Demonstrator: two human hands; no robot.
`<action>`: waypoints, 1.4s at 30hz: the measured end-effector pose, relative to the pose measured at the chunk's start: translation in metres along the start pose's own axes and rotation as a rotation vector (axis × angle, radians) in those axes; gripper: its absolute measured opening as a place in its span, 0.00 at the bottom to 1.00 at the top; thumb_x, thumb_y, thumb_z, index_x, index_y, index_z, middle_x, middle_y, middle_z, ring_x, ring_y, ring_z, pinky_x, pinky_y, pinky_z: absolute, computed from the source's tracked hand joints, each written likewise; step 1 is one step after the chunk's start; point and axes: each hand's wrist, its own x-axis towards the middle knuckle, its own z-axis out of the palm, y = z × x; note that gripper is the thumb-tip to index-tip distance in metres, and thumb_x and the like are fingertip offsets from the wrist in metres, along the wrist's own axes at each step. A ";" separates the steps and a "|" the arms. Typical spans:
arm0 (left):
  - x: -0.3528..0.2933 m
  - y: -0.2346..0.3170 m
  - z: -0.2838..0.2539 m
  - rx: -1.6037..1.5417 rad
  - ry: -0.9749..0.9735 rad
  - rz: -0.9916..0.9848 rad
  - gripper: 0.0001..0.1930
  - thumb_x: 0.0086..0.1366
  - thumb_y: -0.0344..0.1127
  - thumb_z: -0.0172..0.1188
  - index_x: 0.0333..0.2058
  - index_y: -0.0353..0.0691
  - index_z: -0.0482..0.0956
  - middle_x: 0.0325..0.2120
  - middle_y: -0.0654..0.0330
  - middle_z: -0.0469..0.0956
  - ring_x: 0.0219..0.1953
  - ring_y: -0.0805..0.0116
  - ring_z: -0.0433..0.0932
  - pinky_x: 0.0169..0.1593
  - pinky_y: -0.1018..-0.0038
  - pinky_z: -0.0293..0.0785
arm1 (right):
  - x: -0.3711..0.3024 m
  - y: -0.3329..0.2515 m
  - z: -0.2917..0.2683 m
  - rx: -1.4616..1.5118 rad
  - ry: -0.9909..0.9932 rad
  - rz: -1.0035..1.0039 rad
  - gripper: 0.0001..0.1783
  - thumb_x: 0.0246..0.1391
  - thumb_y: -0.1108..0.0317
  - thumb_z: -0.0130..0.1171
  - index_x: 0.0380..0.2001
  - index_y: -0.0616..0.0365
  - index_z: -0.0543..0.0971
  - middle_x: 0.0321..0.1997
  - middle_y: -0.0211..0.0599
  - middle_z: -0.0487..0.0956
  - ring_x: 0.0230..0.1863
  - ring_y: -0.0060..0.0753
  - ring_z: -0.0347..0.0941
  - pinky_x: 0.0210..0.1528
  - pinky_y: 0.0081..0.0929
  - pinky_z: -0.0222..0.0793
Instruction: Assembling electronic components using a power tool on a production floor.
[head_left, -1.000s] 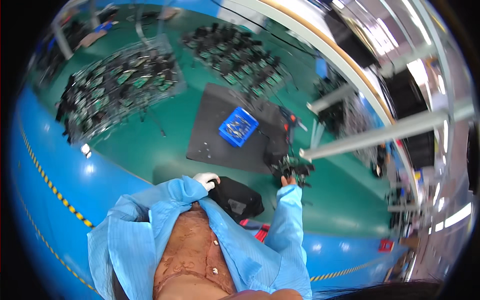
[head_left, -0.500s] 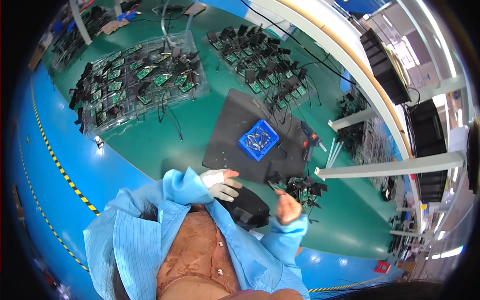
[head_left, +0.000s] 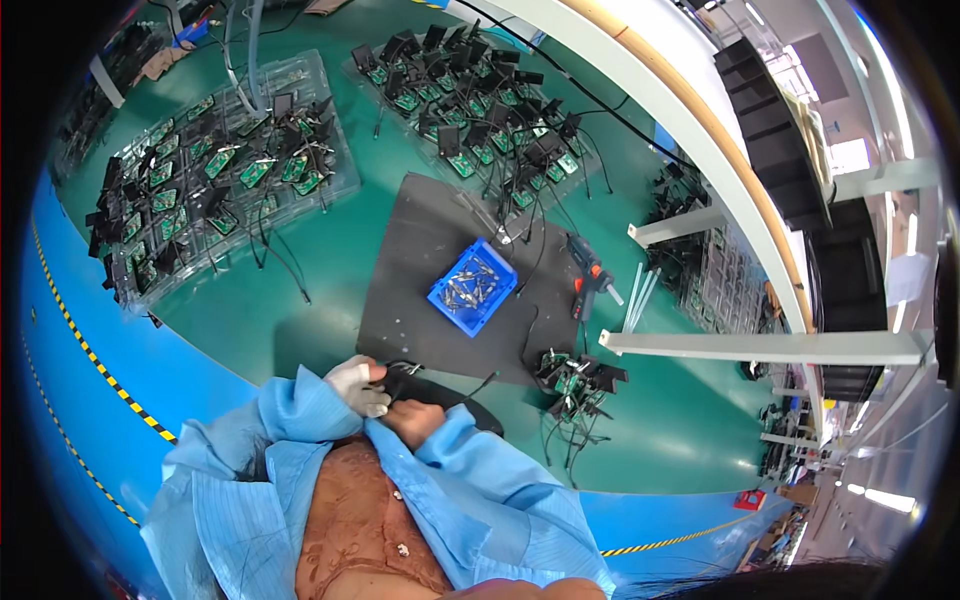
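My left hand [head_left: 358,387], in a pale glove with bare fingertips, and my bare right hand [head_left: 412,422] are close together in front of my body. Their fingers are closed about a small dark cabled piece [head_left: 402,369], which shows a bright bit at its top. Much of it is hidden by the fingers. A black cable [head_left: 480,388] sticks out to the right of the hands. Beneath them lies a rounded black object [head_left: 462,402], partly covered by my hands and sleeve.
A blue bin [head_left: 466,325] of small metal parts stands on a dark mat [head_left: 400,290]. To its right lie a glue gun [head_left: 590,280], white sticks [head_left: 640,300] and a pile of circuit boards [head_left: 575,385]. Clear trays [head_left: 345,165] hold boards farther off. A white beam [head_left: 760,347] juts in at right.
My right hand has moved left from the board pile to beside my left hand, bringing a cabled piece. My left fingers have curled in. The whole view has shifted slightly.
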 end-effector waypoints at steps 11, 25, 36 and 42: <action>0.013 -0.021 -0.031 0.126 0.392 -0.053 0.13 0.52 0.41 0.57 0.33 0.39 0.73 0.32 0.57 0.71 0.34 0.63 0.71 0.33 0.70 0.72 | -0.006 0.024 0.090 -0.080 -0.417 -0.059 0.13 0.42 0.61 0.48 0.33 0.47 0.76 0.28 0.33 0.72 0.24 0.32 0.69 0.19 0.30 0.66; -0.033 0.046 -0.002 0.011 -0.066 0.167 0.29 0.51 0.30 0.56 0.52 0.32 0.59 0.45 0.51 0.69 0.47 0.58 0.70 0.51 0.64 0.66 | -0.098 0.310 -0.164 -0.105 0.574 1.164 0.30 0.41 0.65 0.64 0.49 0.61 0.67 0.40 0.41 0.75 0.44 0.37 0.69 0.46 0.31 0.64; -0.058 0.049 0.016 0.145 -0.066 0.444 0.36 0.49 0.38 0.63 0.55 0.35 0.56 0.42 0.59 0.67 0.41 0.68 0.69 0.44 0.70 0.68 | -0.069 0.379 -0.171 0.732 0.718 0.823 0.24 0.33 0.72 0.69 0.38 0.57 0.73 0.29 0.34 0.74 0.30 0.30 0.72 0.29 0.31 0.70; -0.049 0.035 -0.016 0.224 0.117 0.738 0.28 0.50 0.36 0.62 0.49 0.35 0.66 0.38 0.58 0.72 0.28 0.79 0.70 0.27 0.85 0.66 | -0.081 0.225 -0.257 0.875 0.757 0.730 0.25 0.46 0.68 0.55 0.50 0.62 0.66 0.45 0.36 0.72 0.40 0.28 0.70 0.38 0.24 0.67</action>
